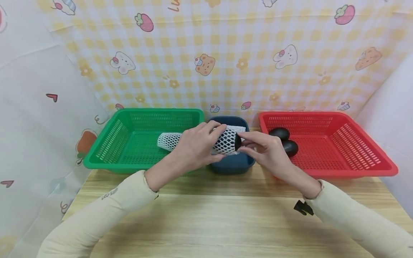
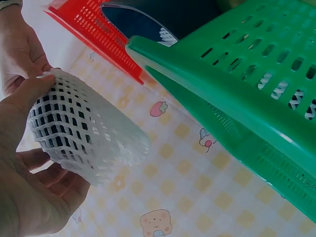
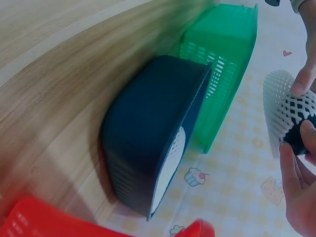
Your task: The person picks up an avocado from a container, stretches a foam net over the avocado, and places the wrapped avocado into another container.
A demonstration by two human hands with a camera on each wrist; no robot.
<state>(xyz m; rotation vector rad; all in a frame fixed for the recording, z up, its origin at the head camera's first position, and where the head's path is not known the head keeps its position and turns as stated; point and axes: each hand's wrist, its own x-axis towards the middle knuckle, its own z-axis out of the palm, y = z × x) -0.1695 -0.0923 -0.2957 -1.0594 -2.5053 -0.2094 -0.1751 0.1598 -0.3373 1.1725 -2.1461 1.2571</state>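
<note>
Above a dark blue bin (image 1: pixel 231 167), my left hand (image 1: pixel 197 144) grips a white foam net sleeve (image 1: pixel 225 142) from its left side. Inside the sleeve sits a black avocado (image 3: pixel 296 139), its bare end showing at the right. My right hand (image 1: pixel 268 147) pinches that end by the sleeve's rim with thumb and fingers. The left wrist view shows the sleeve's far part (image 2: pixel 123 140) loose and extending past the fruit. Two bare black avocados, an upper one (image 1: pixel 280 133) and a lower one (image 1: pixel 290 147), lie in the red basket (image 1: pixel 326 172).
To the left stands a green basket (image 1: pixel 129 166) with a white net sleeve (image 1: pixel 167 140) in it, partly hidden by my left forearm. More white netting (image 1: pixel 239 128) lies in the blue bin. All three containers stand on a wooden table (image 1: pixel 206 222) before a checked cloth.
</note>
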